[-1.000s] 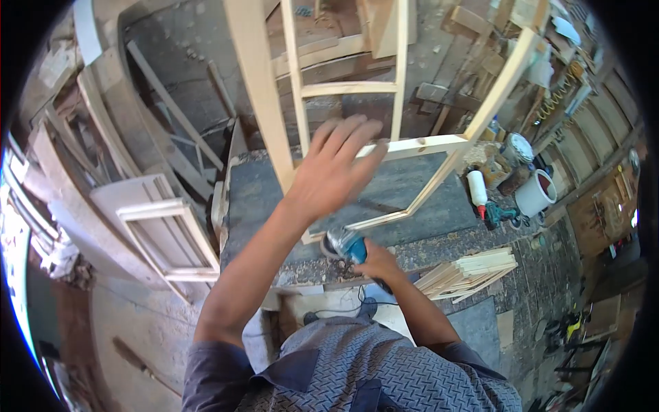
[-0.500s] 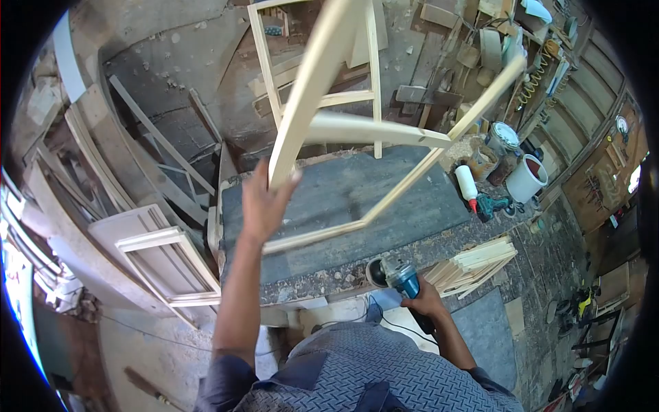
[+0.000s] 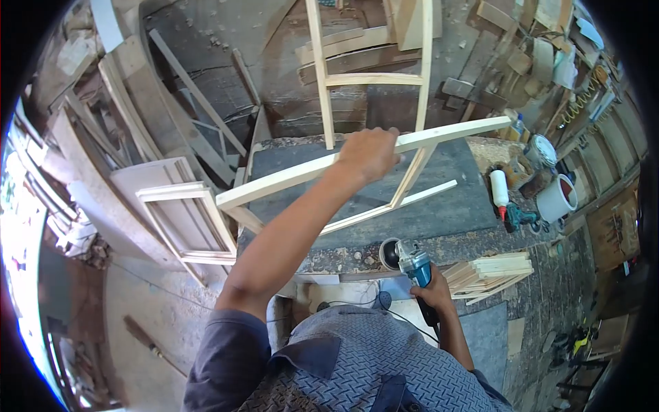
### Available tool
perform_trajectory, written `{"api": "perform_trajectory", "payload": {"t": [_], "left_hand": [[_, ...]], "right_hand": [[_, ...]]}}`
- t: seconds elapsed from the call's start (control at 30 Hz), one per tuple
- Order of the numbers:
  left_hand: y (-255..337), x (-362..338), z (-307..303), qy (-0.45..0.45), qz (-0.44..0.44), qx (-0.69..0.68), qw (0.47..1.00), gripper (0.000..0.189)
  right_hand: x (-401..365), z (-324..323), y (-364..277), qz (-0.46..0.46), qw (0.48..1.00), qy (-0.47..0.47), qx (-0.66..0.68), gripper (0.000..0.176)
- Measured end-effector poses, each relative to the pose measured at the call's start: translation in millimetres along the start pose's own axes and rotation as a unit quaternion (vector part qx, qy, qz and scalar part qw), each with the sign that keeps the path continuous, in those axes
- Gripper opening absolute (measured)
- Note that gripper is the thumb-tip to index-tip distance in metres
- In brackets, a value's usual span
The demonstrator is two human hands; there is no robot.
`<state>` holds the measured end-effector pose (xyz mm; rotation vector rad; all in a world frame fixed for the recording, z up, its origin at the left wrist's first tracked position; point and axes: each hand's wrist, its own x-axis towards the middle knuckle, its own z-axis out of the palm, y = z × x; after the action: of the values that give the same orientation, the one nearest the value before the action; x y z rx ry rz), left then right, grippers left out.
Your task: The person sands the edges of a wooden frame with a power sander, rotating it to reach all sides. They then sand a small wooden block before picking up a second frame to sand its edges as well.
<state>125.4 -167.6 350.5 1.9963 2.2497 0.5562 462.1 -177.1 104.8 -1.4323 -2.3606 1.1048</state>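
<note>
My left hand [image 3: 368, 152] is closed over the upper rail of a pale wooden frame [image 3: 281, 180], near its middle. The frame stands on edge, its lower rail resting on a dark board [image 3: 456, 216] on the workbench. Low on the right, my right hand [image 3: 435, 290] grips an angle grinder [image 3: 417, 269] by its body. The round disc [image 3: 390, 254] of the tool is at the bench's front edge, apart from the frame. My left forearm hides part of the frame's left side.
A second wooden frame [image 3: 374, 79] stands upright behind the bench. On the right are a white glue bottle [image 3: 499, 187], a teal power tool [image 3: 519, 216] and a white bucket [image 3: 556, 198]. More frames [image 3: 185, 257] lean at left; a stack of wooden pieces [image 3: 491, 271] lies at right.
The held frame has turned and come down onto the board, its upper rail now running across the bench. My left hand has moved right along with it. The grinder stays in my right hand.
</note>
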Motion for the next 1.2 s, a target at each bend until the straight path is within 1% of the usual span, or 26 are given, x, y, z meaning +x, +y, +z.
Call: {"api": "perform_trajectory", "payload": {"t": [0.03,0.07,0.13,0.27,0.33,0.43,0.5,0.57,0.63,0.67,0.73,0.77,0.8,0.83,0.87,0.93,1.0,1.03,1.07,1.1,1.17,1.2], "left_hand": [[-2.4,1.0,0.2,-0.006,0.008,0.023,1.0,0.048],[-7.2,1.1,-1.1,-0.006,0.002,0.024,1.0,0.048],[-7.8,-6.0,-16.3,-0.04,-0.002,-0.007,0.999,0.052],[-28.0,-31.4,-27.3,-0.057,-0.036,-0.004,0.998,0.054],[-44.3,-46.6,-26.0,-0.004,-0.037,-0.004,0.999,0.054],[-66.1,-72.4,-36.6,0.003,-0.053,0.016,0.998,0.054],[-72.8,-95.6,-47.0,0.012,-0.061,0.021,0.998,0.052],[-85.1,-122.7,-52.8,0.021,-0.067,0.027,0.997,0.051],[-102.3,-152.5,-53.2,0.107,-0.039,0.111,0.987,0.048],[-106.6,-165.3,-58.5,0.106,-0.039,0.111,0.987,0.048],[-108.7,-183.9,-70.2,0.071,-0.109,0.088,0.988,0.054],[-108.6,-185.4,-69.1,0.07,-0.11,0.087,0.988,0.054],[-107.3,-186.2,-67.1,0.074,-0.131,0.092,0.984,0.054],[-106.1,-187.5,-65.2,0.077,-0.152,0.097,0.981,0.055],[-105.5,-188.2,-62.4,0.076,-0.153,0.095,0.981,0.055],[-106.6,-186.8,-55.6,0.144,-0.127,0.133,0.972,0.049],[-111.2,-186.7,-52.1,0.156,-0.121,0.135,0.971,0.048],[-113.0,-186.7,-52.3,0.167,-0.113,0.141,0.969,0.047],[-112.8,-187.2,-53.4,0.169,-0.116,0.141,0.969,0.047],[-111.8,-187.3,-54.7,0.159,-0.111,0.124,0.973,0.047],[-112.5,-187.9,-56.2,0.151,-0.111,0.109,0.976,0.046],[-113.1,-189.0,-56.0,0.147,-0.102,0.113,0.977,0.041]], "right_hand": [[5.9,3.8,0.2,-0.027,1.0,0.001,0.01,0.101],[12.6,7.1,0.5,-0.053,0.998,0.003,0.02,0.101],[23.1,9.4,-4.1,-0.051,0.998,-0.023,0.013,0.099],[32.2,10.1,-28.0,-0.04,0.998,-0.046,-0.011,0.095],[32.4,12.2,-29.8,-0.03,0.998,-0.056,-0.03,0.094],[34.0,16.6,-28.3,-0.046,0.997,-0.045,-0.042,0.096],[31.6,12.9,-37.1,-0.026,0.997,-0.056,-0.049,0.099],[30.5,13.8,-36.5,-0.026,0.997,-0.057,-0.039,0.101],[30.5,13.2,-36.8,-0.024,0.998,-0.057,-0.029,0.104],[30.6,12.2,-37.9,-0.021,0.998,-0.06,-0.027,0.103],[32.2,13.9,-40.8,-0.017,0.998,-0.064,-0.024,0.103],[36.1,14.1,-44.0,-0.016,0.997,-0.064,-0.034,0.103],[40.5,14.0,-48.3,-0.016,0.997,-0.065,-0.045,0.102],[42.8,15.2,-56.3,-0.024,0.997,-0.045,-0.066,0.101],[51.7,20.3,-56.3,-0.023,0.996,-0.047,-0.067,0.101],[82.7,39.1,-47.5,-0.041,0.995,-0.031,-0.088,0.101],[98.4,45.8,-60.5,-0.049,0.994,-0.018,-0.097,0.1],[102.4,46.4,-76.8,-0.032,0.994,-0.021,-0.105,0.096],[106.2,47.9,-88.4,-0.015,0.993,-0.025,-0.113,0.092],[113.0,53.3,-94.6,-0.009,0.988,-0.047,-0.149,0.095],[117.5,65.6,-105.5,-0.02,0.986,-0.056,-0.154,0.094],[116.3,73.2,-113.1,-0.026,0.985,-0.064,-0.158,0.094]]}}
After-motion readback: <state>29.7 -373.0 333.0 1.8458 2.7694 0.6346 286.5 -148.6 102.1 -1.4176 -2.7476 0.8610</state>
